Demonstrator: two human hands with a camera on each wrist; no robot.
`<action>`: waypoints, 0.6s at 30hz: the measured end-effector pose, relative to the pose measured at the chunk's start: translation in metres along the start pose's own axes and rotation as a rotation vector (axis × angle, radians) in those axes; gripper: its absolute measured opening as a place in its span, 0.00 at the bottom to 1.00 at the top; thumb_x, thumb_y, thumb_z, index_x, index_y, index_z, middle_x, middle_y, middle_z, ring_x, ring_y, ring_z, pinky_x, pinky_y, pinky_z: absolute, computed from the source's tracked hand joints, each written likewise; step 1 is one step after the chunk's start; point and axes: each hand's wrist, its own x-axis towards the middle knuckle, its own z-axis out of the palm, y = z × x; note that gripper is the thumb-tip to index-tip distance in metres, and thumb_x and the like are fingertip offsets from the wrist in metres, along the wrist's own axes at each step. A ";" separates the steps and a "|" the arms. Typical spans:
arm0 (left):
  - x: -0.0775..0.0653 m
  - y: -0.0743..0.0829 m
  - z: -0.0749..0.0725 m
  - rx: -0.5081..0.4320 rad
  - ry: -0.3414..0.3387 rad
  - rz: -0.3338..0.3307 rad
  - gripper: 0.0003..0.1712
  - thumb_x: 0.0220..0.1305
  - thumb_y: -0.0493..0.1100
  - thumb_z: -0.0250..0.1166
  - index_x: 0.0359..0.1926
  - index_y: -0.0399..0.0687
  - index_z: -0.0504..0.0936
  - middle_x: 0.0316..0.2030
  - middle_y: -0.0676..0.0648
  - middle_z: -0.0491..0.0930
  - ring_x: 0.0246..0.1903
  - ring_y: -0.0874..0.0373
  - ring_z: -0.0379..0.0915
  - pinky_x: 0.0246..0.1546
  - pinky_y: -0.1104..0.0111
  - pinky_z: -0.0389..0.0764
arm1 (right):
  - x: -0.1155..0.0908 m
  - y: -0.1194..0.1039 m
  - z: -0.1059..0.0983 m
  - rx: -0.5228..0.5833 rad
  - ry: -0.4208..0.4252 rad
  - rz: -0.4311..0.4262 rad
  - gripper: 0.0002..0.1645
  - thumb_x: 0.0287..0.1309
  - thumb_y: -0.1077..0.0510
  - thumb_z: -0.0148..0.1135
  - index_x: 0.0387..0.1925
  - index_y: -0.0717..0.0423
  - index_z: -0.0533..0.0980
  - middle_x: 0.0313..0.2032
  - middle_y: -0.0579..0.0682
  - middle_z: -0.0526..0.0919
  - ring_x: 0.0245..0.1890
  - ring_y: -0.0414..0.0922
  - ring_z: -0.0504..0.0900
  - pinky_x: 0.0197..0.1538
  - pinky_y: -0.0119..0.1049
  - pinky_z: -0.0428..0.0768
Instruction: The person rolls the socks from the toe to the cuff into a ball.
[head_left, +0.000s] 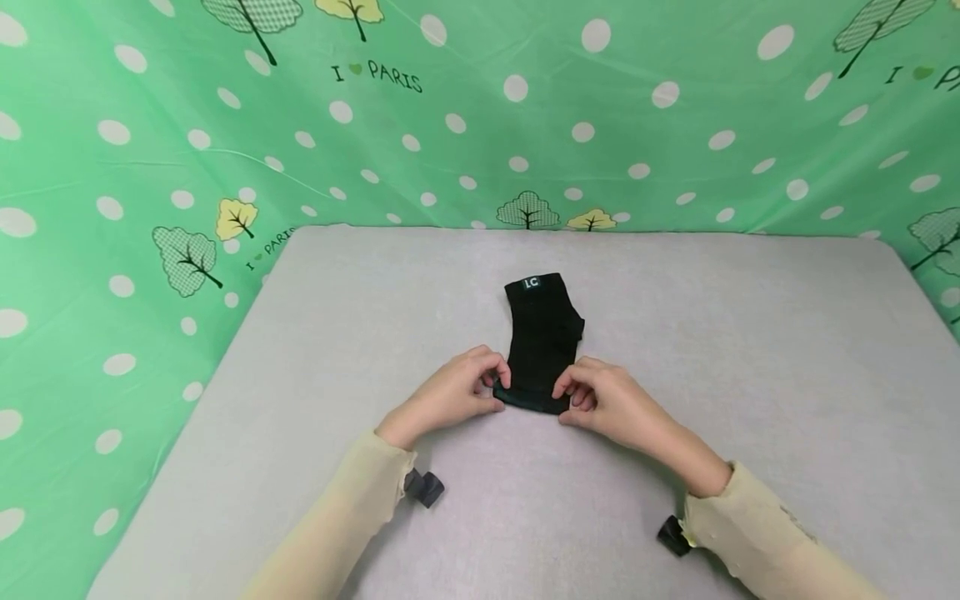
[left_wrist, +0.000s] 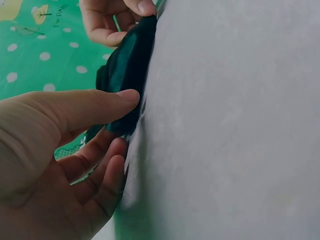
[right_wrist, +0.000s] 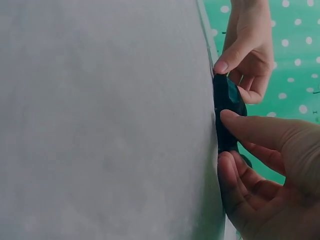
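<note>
A black sock (head_left: 542, 333) lies on the table with its cuff, bearing a small pale-lettered label, pointing away and its heel bulging to the right. The near end is turned over into a thick folded band. My left hand (head_left: 468, 387) pinches the left corner of that band between thumb and fingers. At the right corner, my right hand (head_left: 611, 400) grips the band the same way. From the left wrist, the folded sock end (left_wrist: 132, 65) shows close to the tabletop, the thumb pressed on its near side. In the right wrist view, both thumbs rest along the fold (right_wrist: 225, 130).
The table (head_left: 360, 317) has a light grey cloth surface. Behind it and to the left hangs a green curtain (head_left: 465, 100) with white dots and printed trees. Dark wrist-mounted devices (head_left: 672, 535) stick out by both cream sleeves (head_left: 757, 525).
</note>
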 end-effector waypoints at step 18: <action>0.004 0.000 0.001 -0.059 0.058 0.001 0.11 0.60 0.37 0.69 0.42 0.48 0.77 0.39 0.48 0.77 0.36 0.58 0.76 0.38 0.74 0.79 | 0.002 0.001 0.000 0.013 0.057 0.012 0.09 0.51 0.66 0.73 0.34 0.56 0.81 0.30 0.46 0.81 0.28 0.33 0.77 0.33 0.28 0.79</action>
